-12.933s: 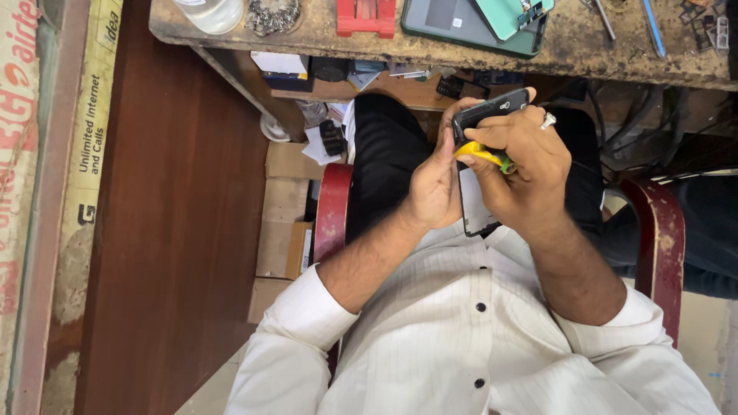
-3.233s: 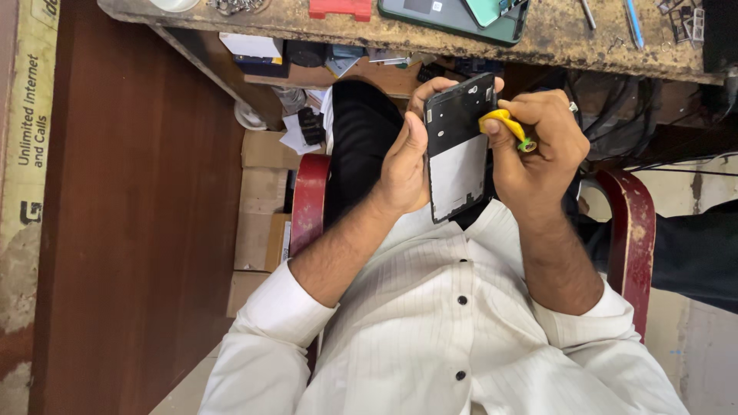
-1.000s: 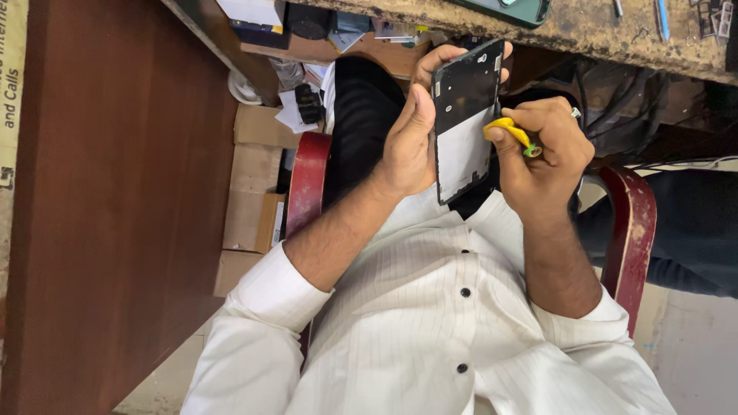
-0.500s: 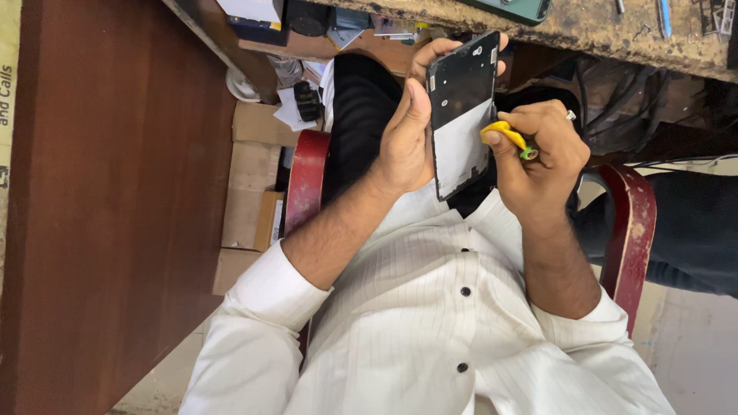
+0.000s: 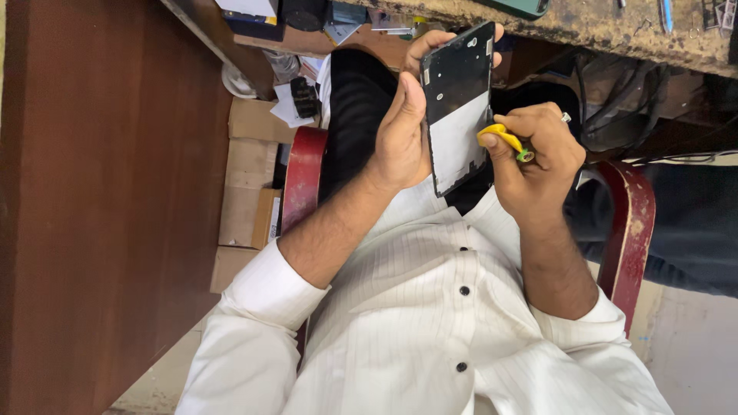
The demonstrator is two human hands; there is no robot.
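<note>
The left hand (image 5: 403, 134) grips an opened phone frame (image 5: 459, 104) upright over the lap while the right hand (image 5: 534, 157) pinches a yellow pry tool (image 5: 500, 138) at its edge, likely mid-separation, needing steady leverage.

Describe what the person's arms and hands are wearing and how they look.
Both arms wear a white shirt with fine dark pinstripes and dark buttons, the sleeves rolled back into cuffs below the elbows, forearms bare. The left hand is bare, no gloves. The right hand shows a small ring on one finger.
</note>
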